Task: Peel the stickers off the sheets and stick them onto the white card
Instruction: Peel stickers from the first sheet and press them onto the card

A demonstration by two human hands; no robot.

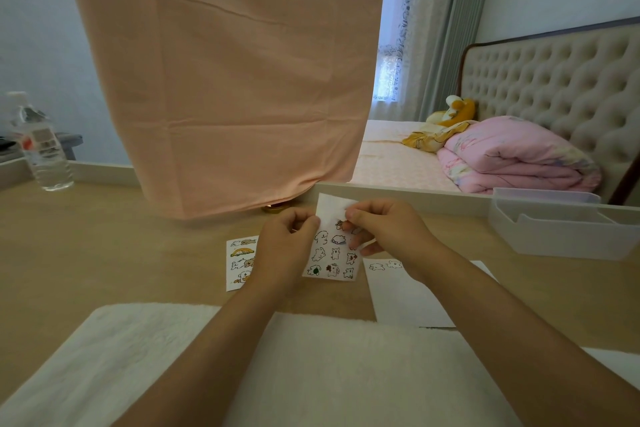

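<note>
Pinching a sticker, the right hand is peeling it from the sticker sheet pinched in the left hand, presumably for the white card.

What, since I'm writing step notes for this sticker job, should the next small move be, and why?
Probably draw the right hand up to peel a sticker free. Its fingers pinch the held white sheet of outline animal stickers near its top right, and the left hand grips its left edge. The white paper card has two stickers and bare space.
</note>
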